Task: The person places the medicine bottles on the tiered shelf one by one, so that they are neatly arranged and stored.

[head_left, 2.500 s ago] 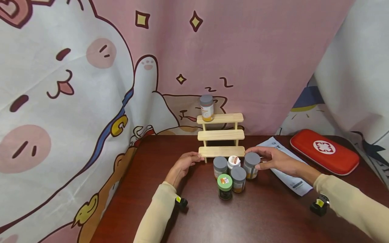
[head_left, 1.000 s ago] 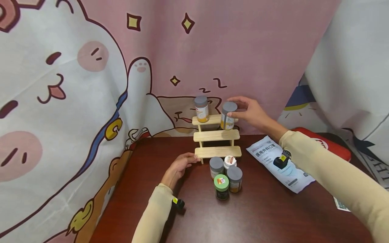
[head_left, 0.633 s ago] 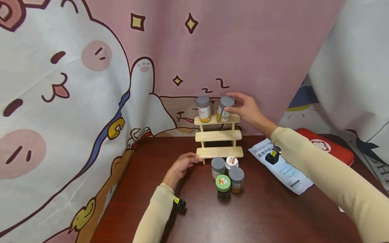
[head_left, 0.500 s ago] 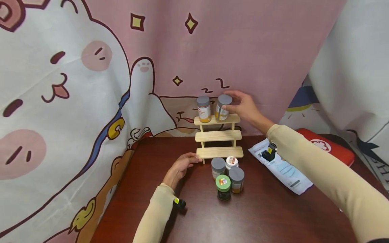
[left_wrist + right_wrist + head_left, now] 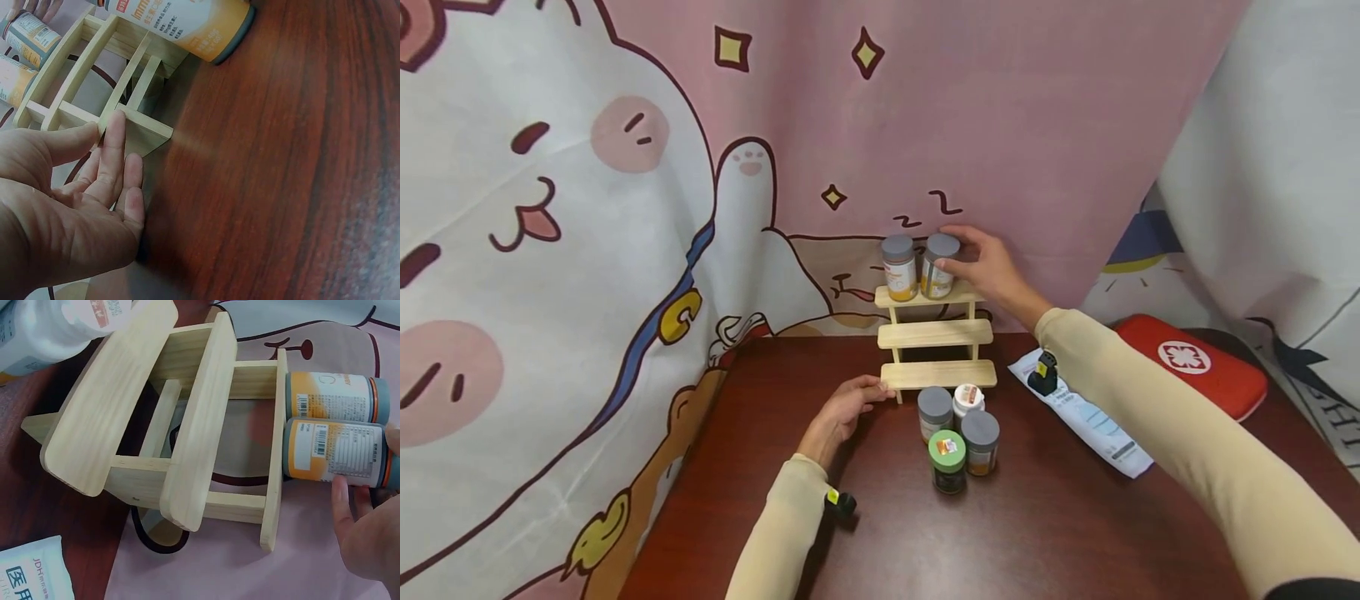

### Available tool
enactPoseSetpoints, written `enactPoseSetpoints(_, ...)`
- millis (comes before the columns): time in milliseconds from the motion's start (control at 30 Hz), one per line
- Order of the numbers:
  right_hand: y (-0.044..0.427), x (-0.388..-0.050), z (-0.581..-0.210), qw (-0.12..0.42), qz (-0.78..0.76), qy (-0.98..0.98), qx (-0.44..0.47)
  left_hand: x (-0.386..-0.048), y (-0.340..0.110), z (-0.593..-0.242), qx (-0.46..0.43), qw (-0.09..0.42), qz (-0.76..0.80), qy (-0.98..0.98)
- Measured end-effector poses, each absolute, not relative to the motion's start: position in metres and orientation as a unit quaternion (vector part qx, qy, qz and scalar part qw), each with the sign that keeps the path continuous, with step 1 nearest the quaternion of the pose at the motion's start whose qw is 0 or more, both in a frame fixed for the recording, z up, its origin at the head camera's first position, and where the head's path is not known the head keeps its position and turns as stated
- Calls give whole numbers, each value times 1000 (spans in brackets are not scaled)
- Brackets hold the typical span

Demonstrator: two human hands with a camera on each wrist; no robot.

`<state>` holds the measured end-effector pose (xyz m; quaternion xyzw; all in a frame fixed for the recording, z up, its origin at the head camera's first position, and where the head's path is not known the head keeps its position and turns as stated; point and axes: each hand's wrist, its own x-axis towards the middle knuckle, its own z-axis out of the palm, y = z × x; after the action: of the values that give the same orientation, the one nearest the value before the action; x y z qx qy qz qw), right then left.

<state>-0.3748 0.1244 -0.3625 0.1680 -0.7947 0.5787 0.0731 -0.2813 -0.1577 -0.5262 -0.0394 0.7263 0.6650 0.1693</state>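
Observation:
A three-step wooden rack [image 5: 934, 335] stands at the back of the table. My left hand [image 5: 844, 412] pinches the left end of its bottom step between thumb and fingers, as the left wrist view shows too. On the top step, my right hand [image 5: 992, 265] grips a grey-lidded supplement bottle [image 5: 936, 283] from its right side. A similar grey-lidded bottle [image 5: 899, 273] stands upright on the left; in the right wrist view the two are side by side, nearly touching. In front of the rack are grey-lidded jars [image 5: 980, 446], a white-capped bottle [image 5: 967, 400] and a green-lidded jar [image 5: 947, 467].
Right of the rack a white mask packet [image 5: 1097, 429] lies flat, partly under the right forearm. Behind it is a red zip case [image 5: 1195, 358] with a white emblem. A patterned pink cloth [image 5: 1037, 125] hangs behind the dark wooden table [image 5: 910, 550].
My right hand has lifted the grey-lidded bottle from the table to the top step, then moved it left beside the other bottle. The left hand keeps its hold on the bottom step.

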Motion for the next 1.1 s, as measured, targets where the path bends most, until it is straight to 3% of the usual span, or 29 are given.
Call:
enactPoseSetpoints(367, 108, -377, -369, 143, 546, -806, 180, -281, -158, -525, -44, 167, 664, 728)
enactPoseSetpoints(1100, 116, -359, -375, 180, 475, -834, 215, -281, -156, -525, -48, 166, 657, 734)
